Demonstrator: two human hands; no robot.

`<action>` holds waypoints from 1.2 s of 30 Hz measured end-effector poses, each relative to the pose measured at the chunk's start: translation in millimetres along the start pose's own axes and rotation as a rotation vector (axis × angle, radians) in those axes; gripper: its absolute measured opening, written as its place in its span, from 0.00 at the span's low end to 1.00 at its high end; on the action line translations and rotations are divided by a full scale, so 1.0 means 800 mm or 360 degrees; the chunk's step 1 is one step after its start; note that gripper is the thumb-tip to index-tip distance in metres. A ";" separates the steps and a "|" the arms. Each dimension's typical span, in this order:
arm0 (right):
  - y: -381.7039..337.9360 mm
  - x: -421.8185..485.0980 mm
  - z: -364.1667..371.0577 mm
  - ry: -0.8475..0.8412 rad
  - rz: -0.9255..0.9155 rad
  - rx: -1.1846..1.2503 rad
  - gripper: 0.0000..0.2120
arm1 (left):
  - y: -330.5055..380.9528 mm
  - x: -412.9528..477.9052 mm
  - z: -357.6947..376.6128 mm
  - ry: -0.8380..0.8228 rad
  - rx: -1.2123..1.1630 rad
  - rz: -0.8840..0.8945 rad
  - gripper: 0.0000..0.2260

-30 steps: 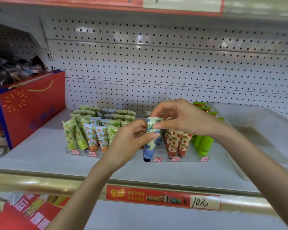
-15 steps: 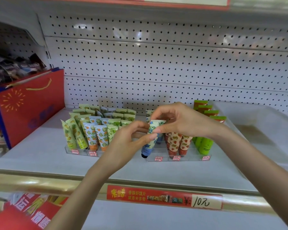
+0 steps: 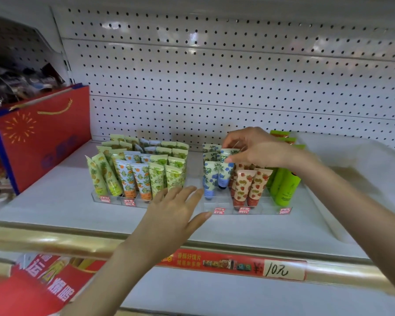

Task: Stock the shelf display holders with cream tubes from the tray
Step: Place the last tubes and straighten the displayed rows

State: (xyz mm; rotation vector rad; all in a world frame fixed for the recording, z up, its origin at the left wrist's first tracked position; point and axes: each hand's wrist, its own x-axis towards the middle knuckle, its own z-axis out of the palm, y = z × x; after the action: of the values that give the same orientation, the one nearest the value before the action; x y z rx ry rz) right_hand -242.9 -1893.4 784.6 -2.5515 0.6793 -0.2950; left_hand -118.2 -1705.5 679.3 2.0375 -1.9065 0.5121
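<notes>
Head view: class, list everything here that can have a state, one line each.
Blue-flower tube, cap down, in the blue row.
Right hand, pinches that tube's top.
Left hand, open, holding nothing.
Left holder, packed with tubes.
Right holder, partly filled.
Red gift bag, standing upright.

Bright, even light; pegboard glare; blurred, wide-angle-bowed edges.
</notes>
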 end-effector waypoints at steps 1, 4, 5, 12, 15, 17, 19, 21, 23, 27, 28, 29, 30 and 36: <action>0.002 0.003 0.002 -0.0017 0.0004 -0.0063 0.09 | 0.000 0.000 0.001 0.0009 0.0013 -0.0002 0.26; 0.004 0.008 0.010 -0.0073 0.0010 -0.0207 0.11 | 0.002 -0.002 0.004 -0.0004 0.0024 -0.0018 0.27; 0.005 0.010 0.012 -0.0090 0.0009 -0.0240 0.12 | 0.002 -0.003 0.004 -0.0020 0.0024 -0.0019 0.26; 0.006 0.011 0.022 -0.0088 0.0003 -0.0491 0.11 | 0.005 -0.009 0.000 -0.0068 0.0027 -0.0036 0.24; 0.007 0.011 0.025 -0.0112 0.0009 -0.0466 0.11 | 0.007 -0.010 -0.001 -0.0104 0.0003 -0.0049 0.24; 0.006 0.011 0.024 -0.0128 0.0026 -0.0484 0.11 | 0.007 -0.011 -0.001 -0.0117 0.0007 -0.0046 0.24; 0.005 0.013 0.024 -0.0141 0.0040 -0.0515 0.11 | 0.007 -0.011 -0.002 -0.0140 0.0004 -0.0042 0.24; 0.005 0.014 0.025 -0.0154 0.0044 -0.0536 0.11 | 0.007 -0.011 -0.002 -0.0172 -0.0007 -0.0042 0.24; 0.004 0.015 0.025 -0.0164 0.0053 -0.0543 0.11 | 0.007 -0.010 -0.003 -0.0196 -0.0015 -0.0054 0.24; 0.002 0.016 0.025 -0.0191 0.0077 -0.0533 0.11 | 0.006 -0.011 -0.007 -0.0231 -0.0037 -0.0056 0.24; 0.002 0.017 0.024 -0.0197 0.0085 -0.0532 0.11 | 0.006 -0.011 -0.008 -0.0244 -0.0041 -0.0052 0.24; 0.002 0.017 0.024 -0.0199 0.0092 -0.0536 0.10 | 0.006 -0.011 -0.009 -0.0255 -0.0047 -0.0047 0.24; 0.002 0.018 0.024 -0.0194 0.0100 -0.0540 0.09 | 0.006 -0.011 -0.012 -0.0272 -0.0053 -0.0047 0.24; 0.003 0.017 0.014 -0.0129 0.0143 -0.0421 0.07 | 0.005 -0.014 -0.030 -0.0374 -0.0168 -0.0092 0.32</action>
State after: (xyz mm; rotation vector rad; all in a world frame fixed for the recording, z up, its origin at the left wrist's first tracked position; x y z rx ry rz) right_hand -228.3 -1898.1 774.8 -2.7533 0.8478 -0.0740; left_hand -124.0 -1684.8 695.6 2.1562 -1.9492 0.1599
